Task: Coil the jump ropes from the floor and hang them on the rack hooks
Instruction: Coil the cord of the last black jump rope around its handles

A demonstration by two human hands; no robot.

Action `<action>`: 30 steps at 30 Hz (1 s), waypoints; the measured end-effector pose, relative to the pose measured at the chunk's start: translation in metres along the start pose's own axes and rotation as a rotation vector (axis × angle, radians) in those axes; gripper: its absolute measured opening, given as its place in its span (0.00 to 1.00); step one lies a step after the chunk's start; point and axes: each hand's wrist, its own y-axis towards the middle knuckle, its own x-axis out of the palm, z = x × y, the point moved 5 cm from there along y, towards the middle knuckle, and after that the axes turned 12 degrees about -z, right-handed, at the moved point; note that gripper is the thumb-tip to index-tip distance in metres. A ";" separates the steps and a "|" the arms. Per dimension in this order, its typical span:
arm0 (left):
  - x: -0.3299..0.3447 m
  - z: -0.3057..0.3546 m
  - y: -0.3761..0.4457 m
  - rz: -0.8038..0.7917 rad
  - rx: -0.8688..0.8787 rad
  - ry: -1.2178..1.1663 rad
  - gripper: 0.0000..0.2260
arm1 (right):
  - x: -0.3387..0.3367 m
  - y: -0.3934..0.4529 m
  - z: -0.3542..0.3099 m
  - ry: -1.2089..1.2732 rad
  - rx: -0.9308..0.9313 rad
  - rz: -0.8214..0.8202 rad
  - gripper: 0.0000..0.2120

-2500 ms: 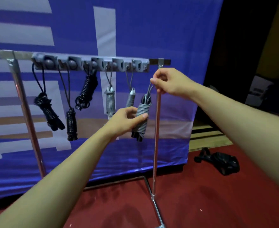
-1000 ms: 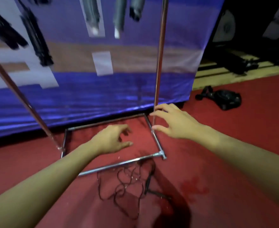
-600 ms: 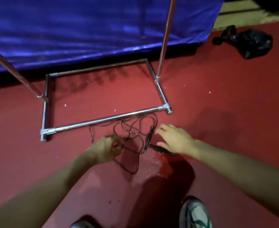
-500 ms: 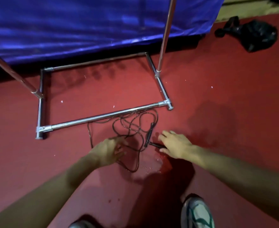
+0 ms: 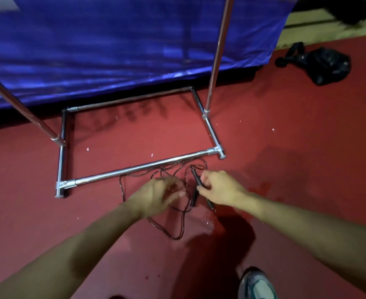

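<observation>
Black cord: the jump rope (image 5: 178, 221) lies in a loose tangle on the red floor (image 5: 285, 147), just in front of the rack base's front bar (image 5: 139, 168); some loops reach the bar and seem to touch it.
Handles: two slim black handles (image 5: 196, 180) sit at the tangle's right edge, near the front bar's right corner.
Right hand: the right hand (image 5: 219, 188) pinches one handle between thumb and fingers; the other handle lies just beside it, under the hand's edge.
Left hand: the left hand (image 5: 158, 194) is blurred over the middle of the tangle, fingers curled downward; I cannot tell whether it grips any cord.
Rack: only the base frame and two uprights (image 5: 217, 52) show; the hooks are out of view above.
Snag risk: cord lying against the front bar may catch on its corner joint (image 5: 217, 151) if the handle is lifted fast.
Knot risk: crossed loops could tighten into a knot if one end is pulled before the loops are spread.
Grip risk: a thin handle held by a fingertip pinch may slip out once the cord's weight drags on it.
Footing risk: a shoe (image 5: 256, 284) stands well in front of the bar, near the trailing loop; stepping on it would jerk the rope.
Surroundings: a blue sheet (image 5: 113, 39) hangs behind the rack base; a black bag (image 5: 326, 64) lies far to the right of the bar.
</observation>
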 end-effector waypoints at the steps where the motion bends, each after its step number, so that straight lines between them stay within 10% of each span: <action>1: -0.014 0.017 -0.002 0.033 0.000 -0.066 0.10 | -0.024 -0.012 -0.014 0.095 -0.045 0.051 0.11; 7: -0.109 0.117 -0.025 0.256 0.052 -0.267 0.21 | -0.140 -0.114 -0.099 0.143 -0.348 0.283 0.10; 13: -0.163 0.222 -0.087 0.289 0.239 -0.153 0.08 | -0.213 -0.198 -0.107 0.114 -0.497 0.511 0.04; 16: -0.184 0.268 -0.121 0.303 0.358 -0.194 0.07 | -0.225 -0.209 -0.108 0.244 -0.557 0.370 0.24; 18: -0.198 0.286 -0.138 0.373 0.402 -0.208 0.07 | -0.214 -0.208 -0.118 0.298 -0.590 0.240 0.15; 23: -0.216 0.252 -0.158 0.595 0.284 -0.162 0.10 | -0.190 -0.206 -0.114 0.540 -0.524 0.200 0.16; 27: -0.203 0.204 -0.160 0.533 -0.028 -0.033 0.12 | -0.204 -0.207 -0.121 0.184 -0.407 0.326 0.16; 30: -0.203 0.201 -0.165 0.537 0.063 -0.336 0.16 | -0.202 -0.212 -0.132 -0.033 -0.428 0.336 0.16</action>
